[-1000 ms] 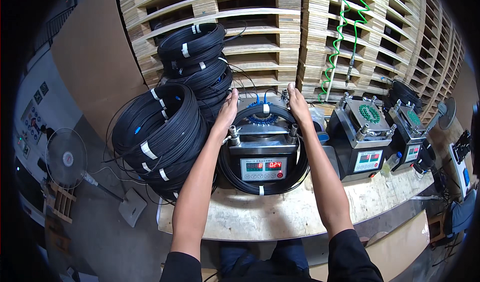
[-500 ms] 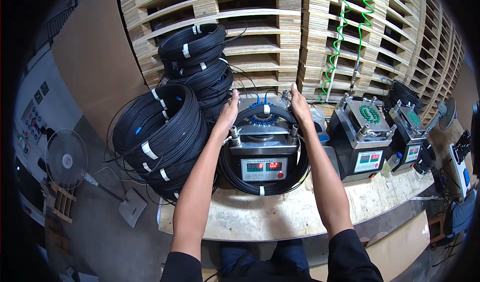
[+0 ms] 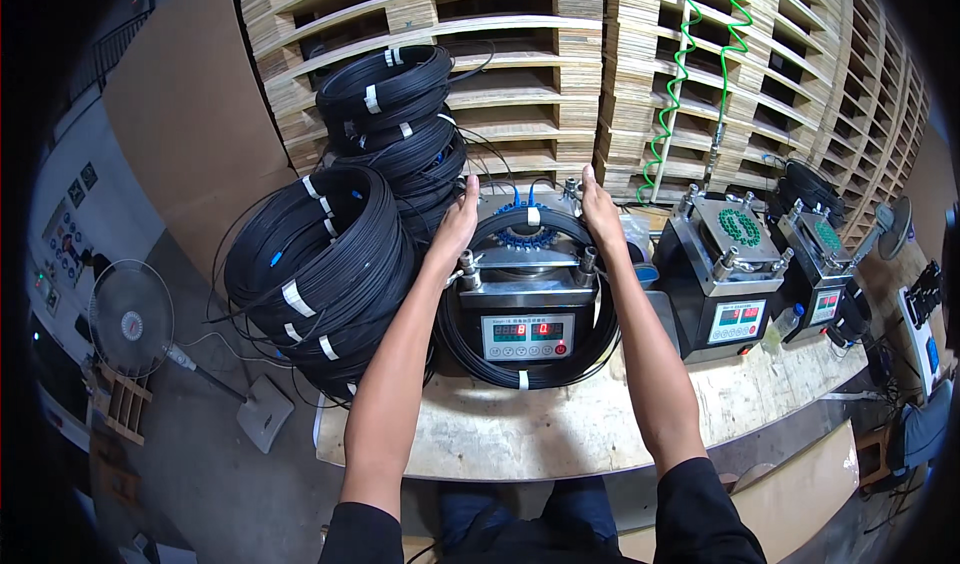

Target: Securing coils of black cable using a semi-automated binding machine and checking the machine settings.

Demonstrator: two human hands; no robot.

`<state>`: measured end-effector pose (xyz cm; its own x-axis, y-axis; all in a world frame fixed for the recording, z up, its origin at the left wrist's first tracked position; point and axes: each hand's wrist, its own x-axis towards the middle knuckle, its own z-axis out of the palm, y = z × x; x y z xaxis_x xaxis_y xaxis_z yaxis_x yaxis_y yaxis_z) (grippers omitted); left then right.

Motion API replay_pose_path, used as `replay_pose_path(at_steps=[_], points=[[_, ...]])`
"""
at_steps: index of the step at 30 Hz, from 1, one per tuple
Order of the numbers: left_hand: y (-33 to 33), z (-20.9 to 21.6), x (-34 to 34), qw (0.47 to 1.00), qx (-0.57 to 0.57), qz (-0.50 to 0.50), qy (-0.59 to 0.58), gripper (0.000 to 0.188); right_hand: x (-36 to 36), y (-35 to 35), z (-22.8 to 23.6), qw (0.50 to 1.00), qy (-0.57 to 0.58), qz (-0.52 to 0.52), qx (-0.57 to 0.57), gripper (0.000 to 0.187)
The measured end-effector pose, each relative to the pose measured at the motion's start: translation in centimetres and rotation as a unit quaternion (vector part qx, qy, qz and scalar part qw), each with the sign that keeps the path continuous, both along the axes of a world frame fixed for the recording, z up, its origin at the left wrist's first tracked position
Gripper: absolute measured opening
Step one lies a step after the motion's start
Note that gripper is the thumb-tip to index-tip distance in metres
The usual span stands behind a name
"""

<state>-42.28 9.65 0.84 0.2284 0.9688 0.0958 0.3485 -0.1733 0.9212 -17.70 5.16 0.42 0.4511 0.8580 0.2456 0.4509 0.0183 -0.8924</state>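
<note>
A coil of black cable (image 3: pixel 525 376) with white tape bands loops around the front of a metal-topped machine (image 3: pixel 527 299) with a lit red display. The loop's upper part crosses over the machine's top, in front of a ring of blue fittings (image 3: pixel 497 232). My left hand (image 3: pixel 458 222) is closed at the coil's upper left side, thumb upward. Opposite it, my right hand (image 3: pixel 601 216) closes on the upper right side, beside a corner post. Both hands' fingers are partly hidden. Two blue-tipped cable ends (image 3: pixel 518 200) stand up from the machine's back.
Tall stacks of black cable coils (image 3: pixel 330 254) stand close to my left arm. Two similar machines (image 3: pixel 725 274) with green fittings sit to the right on the wooden table (image 3: pixel 560 434). Wooden pallets (image 3: pixel 520 84) rise behind. A floor fan (image 3: pixel 133 322) stands at the left.
My hands and the coil hold almost the same place. The left hand's fingertips have shifted very slightly.
</note>
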Motion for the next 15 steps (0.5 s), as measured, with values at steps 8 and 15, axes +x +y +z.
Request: replay_pose_path(at_steps=[8, 15], points=[[0.5, -0.3, 0.2, 1.000, -0.003, 0.022, 0.002, 0.101, 0.3, 0.5, -0.2, 0.998, 0.056, 0.027, -0.007, 0.093], [-0.8, 0.7, 0.3, 1.000, 0.025, -0.006, -0.008, 0.086, 1.5, 2.2, -2.0, 0.994, 0.067, 0.058, 0.064, 0.084]])
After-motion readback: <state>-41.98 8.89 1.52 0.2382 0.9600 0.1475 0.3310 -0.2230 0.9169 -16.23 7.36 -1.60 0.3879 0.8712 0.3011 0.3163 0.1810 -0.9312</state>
